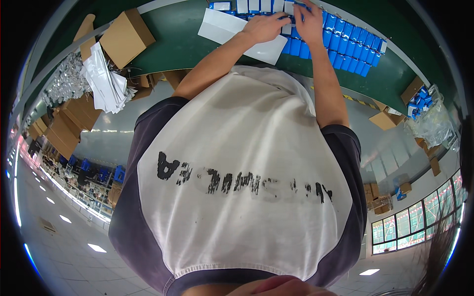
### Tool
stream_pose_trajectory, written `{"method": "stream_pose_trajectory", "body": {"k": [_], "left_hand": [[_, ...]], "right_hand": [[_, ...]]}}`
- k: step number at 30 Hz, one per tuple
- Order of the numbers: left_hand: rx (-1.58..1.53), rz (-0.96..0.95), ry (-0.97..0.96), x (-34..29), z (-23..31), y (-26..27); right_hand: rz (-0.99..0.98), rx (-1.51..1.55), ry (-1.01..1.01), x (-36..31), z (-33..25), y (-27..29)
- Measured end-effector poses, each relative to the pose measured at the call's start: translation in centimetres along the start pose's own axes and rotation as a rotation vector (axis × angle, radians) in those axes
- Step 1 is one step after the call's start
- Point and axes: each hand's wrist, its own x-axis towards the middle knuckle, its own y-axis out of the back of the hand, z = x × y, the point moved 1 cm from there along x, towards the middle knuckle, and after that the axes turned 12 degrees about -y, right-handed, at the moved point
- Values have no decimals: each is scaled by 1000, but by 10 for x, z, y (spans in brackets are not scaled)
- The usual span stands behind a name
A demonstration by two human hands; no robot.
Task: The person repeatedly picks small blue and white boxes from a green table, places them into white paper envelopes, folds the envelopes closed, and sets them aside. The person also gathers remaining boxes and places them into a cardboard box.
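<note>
Several blue block-shaped packs (349,44) in shiny wrap stand in close rows on the green table, some with white labels on top. My left hand (266,27) lies over the left part of the rows. Its fingers are bent and drawn together at the edge of a white-labelled pack (289,8). Just to its right, my right hand (309,23) reaches down onto the same packs with thumb and forefinger curled toward each other. What the fingertips grip is too small to make out. A white sheet (222,28) lies partly under my left wrist.
A cardboard box (127,38) stands on the table's left. Beside it are white papers (103,81) and a heap of clear plastic (69,79). At the right, more blue pieces (420,103) lie in a box next to a clear plastic bag (434,123). A metal rail (432,29) borders the table.
</note>
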Motion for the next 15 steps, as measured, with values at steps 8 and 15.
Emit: {"method": "stream_pose_trajectory", "body": {"k": [8,15], "left_hand": [[-678,302,260,-7,7,14],[-809,395,278,0,7,-1]], "right_hand": [[-303,799,-684,-35,12,24],[-130,901,-778,-43,31,1]]}}
